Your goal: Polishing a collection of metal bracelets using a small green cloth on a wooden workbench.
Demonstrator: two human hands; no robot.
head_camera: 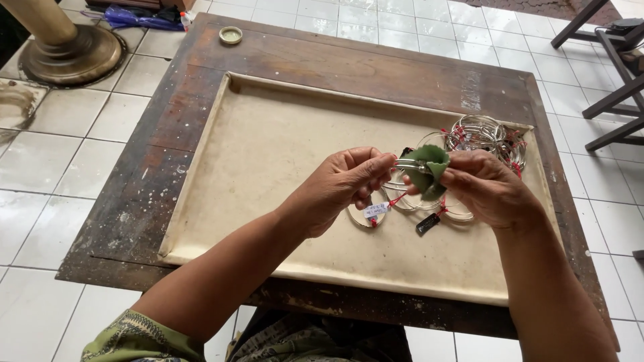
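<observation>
The left hand (349, 179) was closed in a pinch on a thin silver bangle (408, 164), its fingertips gripping the metal at the left end. The right hand (486, 186) was clenched around a folded green cloth (427, 167), which it pressed against the same bangle, so that the cloth wrapped over the metal between the two hands. Both hands were held just above the right half of a cream-coloured tray (268, 147) that lay on a worn, dark wooden bench (349, 64). From the bangle a red string ran down to a small white tag (376, 210), which hung below the left hand. More silver bangles (402, 201) lay flat on the tray directly under the hands, one with a small dark tag (427, 224) tied on with red thread. A larger pile of bangles (484, 135), also tied with red thread, sat near the tray's far right corner, just beyond the right hand. A small round lid (231, 35) stood near the bench's far edge, towards its left corner, well apart from the hands. The bench stood on a white tiled floor (47, 167), with a round brass-coloured pillar base (70, 57) off the far left corner and dark chair legs (614, 87) off the far right.
</observation>
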